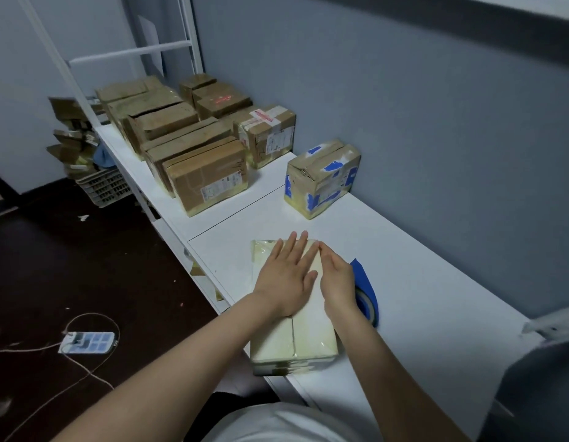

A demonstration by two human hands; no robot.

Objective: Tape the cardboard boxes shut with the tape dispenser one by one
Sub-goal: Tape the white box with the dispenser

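My left hand [284, 275] and right hand [337, 282] press flat, fingers straight, on the box [308, 341] that looks taped already; I think the brown boxes [206, 173] behind need tape next.

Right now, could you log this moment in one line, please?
left hand flat on box | right hand on box | dispenser beside box

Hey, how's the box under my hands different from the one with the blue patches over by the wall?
The pale box lies low and flat; the blue-patched box stands taller, more cube-like. The pale box looks creamy and glossy; the blue-patched box is brown cardboard with torn blue patches. The left hand and right hand rest on the pale box; the blue-patched box is untouched. Both sit on the white table, flaps closed.
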